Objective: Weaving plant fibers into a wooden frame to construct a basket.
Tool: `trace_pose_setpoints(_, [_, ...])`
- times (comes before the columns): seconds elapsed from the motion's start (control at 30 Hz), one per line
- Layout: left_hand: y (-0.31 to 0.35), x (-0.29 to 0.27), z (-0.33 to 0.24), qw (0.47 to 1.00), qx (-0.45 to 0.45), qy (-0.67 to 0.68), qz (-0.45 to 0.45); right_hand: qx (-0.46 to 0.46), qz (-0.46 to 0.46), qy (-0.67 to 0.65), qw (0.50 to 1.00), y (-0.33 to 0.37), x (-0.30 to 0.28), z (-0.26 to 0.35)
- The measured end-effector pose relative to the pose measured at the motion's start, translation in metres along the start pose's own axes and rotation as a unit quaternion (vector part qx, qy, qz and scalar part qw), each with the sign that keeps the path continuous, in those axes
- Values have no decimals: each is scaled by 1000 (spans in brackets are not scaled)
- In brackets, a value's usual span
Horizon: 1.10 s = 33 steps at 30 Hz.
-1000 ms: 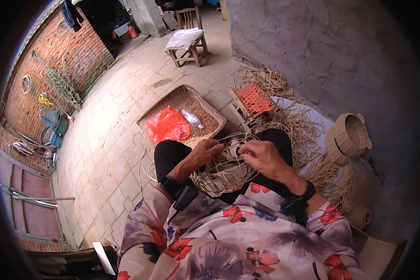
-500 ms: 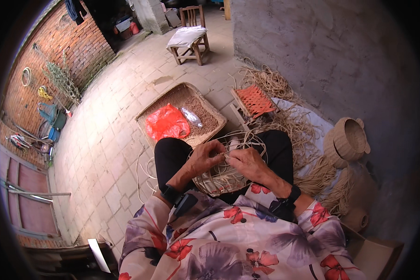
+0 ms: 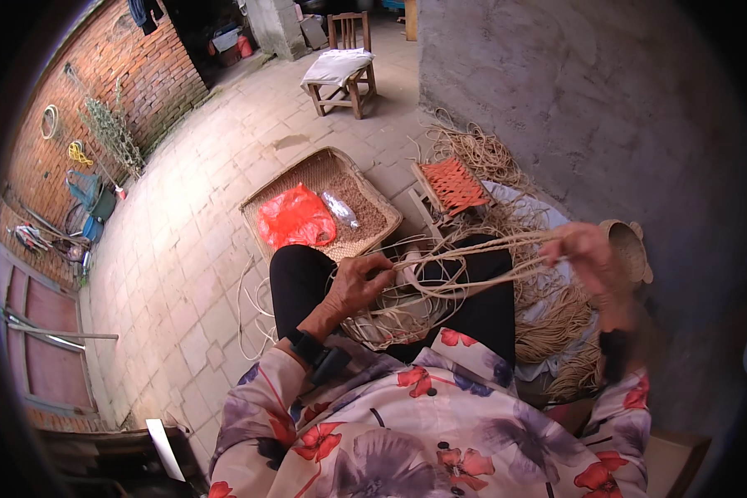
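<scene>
Pale straw cord [image 3: 494,246] stretches in loose loops between my hands, above my lap. My right hand [image 3: 583,253], blurred by motion, is raised on the right with its fingers closed on the cord. My left hand [image 3: 358,284] is pinched shut over my left thigh, at the cord's other end. Under it, between my knees, lies a partly woven piece of pale strands [image 3: 390,325], with loose ends looping out to the left. My hands and the cord hide part of this weaving.
Ahead lies a shallow woven tray [image 3: 332,154] holding a red plastic bag [image 3: 295,217] and a clear, shiny bag. A stool with an orange woven seat [image 3: 452,184] stands right of it. Heaped cord [image 3: 548,319], a woven basket [image 3: 627,249] and a grey wall flank my right. A wooden chair [image 3: 340,70] stands farther off.
My right hand has swung away from my left, out to the right and up, drawing the cord out between them. My left hand stays nearly in place.
</scene>
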<state>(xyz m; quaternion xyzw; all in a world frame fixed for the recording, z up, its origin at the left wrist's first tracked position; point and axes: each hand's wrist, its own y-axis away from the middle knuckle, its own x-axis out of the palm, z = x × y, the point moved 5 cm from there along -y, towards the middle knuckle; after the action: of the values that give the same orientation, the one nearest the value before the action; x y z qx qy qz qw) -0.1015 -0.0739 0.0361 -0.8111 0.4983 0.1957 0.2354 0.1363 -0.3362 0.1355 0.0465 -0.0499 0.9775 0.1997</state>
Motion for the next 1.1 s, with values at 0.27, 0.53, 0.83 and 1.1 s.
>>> trace_pose_setpoints(0.27, [-4,1,4,1000,24,-3,-11,21,-273,80,958,89,-223,53])
trace_pose_setpoints(0.53, [-21,0,10,999,20,-27,14,27,-292,418,860,52,-168,-52])
trace_pose_setpoints(0.83, [-46,-9,34,997,-47,27,61,-13,-81,356,931,-13,60,-103])
trace_pose_setpoints(1.1, [-50,-5,41,996,-50,19,70,-135,-127,426,886,-57,71,-105])
